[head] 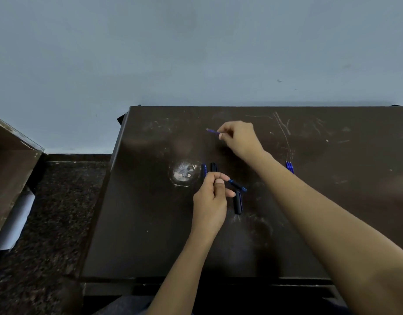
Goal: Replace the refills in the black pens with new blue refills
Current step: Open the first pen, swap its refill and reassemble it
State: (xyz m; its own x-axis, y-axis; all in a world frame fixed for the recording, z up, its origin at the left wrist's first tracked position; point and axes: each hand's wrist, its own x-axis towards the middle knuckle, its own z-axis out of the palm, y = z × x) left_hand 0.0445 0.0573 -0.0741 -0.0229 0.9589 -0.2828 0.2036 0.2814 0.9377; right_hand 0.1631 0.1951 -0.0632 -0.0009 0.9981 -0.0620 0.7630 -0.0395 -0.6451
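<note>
Desk (150, 235): R hand (241, 139) pinches refill (212, 131), L hand (210, 201) pen (238, 185).

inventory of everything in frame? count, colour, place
scratched flat table: 1, dark brown, centre
thin plastic refill: 1, blue, in right hand
slim pen barrel: 1, black with blue end, in left hand
long pen piece: 1, black, table, right of left hand
short pen piece: 1, black, table, beyond left hand
printed pen piece: 1, blue, beside the short one
spare refill bundle: about 3, blue, table right
worn round patch: 1, whitish, table centre-left
rolled sheet: 1, grey, floor left
left hand: 1, grips barrel
right hand: 1, pinches refill
</note>
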